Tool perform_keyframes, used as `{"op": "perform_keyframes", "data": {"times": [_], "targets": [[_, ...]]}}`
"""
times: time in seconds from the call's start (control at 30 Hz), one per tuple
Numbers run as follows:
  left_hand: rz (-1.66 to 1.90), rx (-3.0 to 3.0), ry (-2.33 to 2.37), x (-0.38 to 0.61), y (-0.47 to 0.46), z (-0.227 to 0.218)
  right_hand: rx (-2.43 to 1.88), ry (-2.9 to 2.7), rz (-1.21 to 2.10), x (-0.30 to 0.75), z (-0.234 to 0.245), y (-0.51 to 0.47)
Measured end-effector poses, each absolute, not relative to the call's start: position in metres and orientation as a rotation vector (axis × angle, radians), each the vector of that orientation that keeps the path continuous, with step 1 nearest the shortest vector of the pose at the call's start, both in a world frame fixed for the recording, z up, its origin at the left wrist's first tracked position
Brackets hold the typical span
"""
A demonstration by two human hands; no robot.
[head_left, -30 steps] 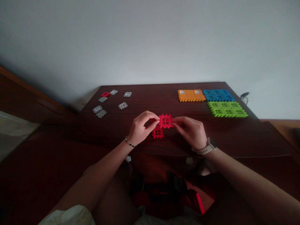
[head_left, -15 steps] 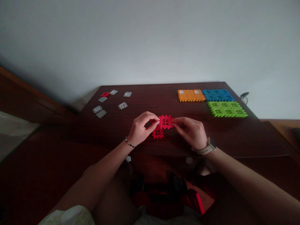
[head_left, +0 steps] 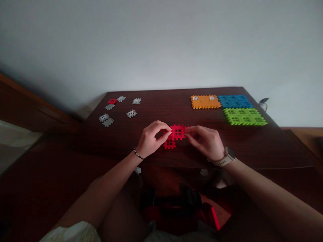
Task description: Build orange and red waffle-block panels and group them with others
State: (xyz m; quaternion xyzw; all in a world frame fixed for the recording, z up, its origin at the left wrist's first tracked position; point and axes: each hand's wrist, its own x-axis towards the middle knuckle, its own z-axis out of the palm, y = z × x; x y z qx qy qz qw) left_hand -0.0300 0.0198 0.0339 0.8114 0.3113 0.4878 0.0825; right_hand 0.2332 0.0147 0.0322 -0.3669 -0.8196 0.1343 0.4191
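My left hand [head_left: 152, 139] and my right hand [head_left: 205, 143] pinch opposite sides of a red window-patterned interlocking plastic square [head_left: 178, 132], held at the fingertips. Their fingers hide its left and right edges. A second red square [head_left: 169, 144] lies directly below it, next to my left fingertips and overlapped by the held square. I cannot tell whether the two pieces are joined. A beaded bracelet circles my left wrist, and a pale watch band [head_left: 223, 160] circles my right.
On the dark wooden table [head_left: 161, 107], several small grey squares [head_left: 131, 113] and a small red piece [head_left: 112, 101] lie at the far left. Orange [head_left: 205, 102], blue [head_left: 235, 101] and green [head_left: 244, 116] square panels lie at the far right, beside a dark cable [head_left: 263, 102].
Both hands keep their hold on the red square, with only slight shifts. My right hand sits slightly closer over the square's right edge. The whole view has moved slightly.
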Motion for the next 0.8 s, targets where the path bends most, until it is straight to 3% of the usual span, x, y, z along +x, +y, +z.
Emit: {"op": "perform_keyframes", "data": {"times": [0.57,0.8], "targets": [[1.405,2.532,0.878,-0.037,0.020,0.032,-0.938,-2.169,0.316,0.245,0.036,0.016],[1.166,2.597,0.944,-0.040,0.023,0.026,-0.999,-2.283,0.338,0.254,0.031,0.025]]}}
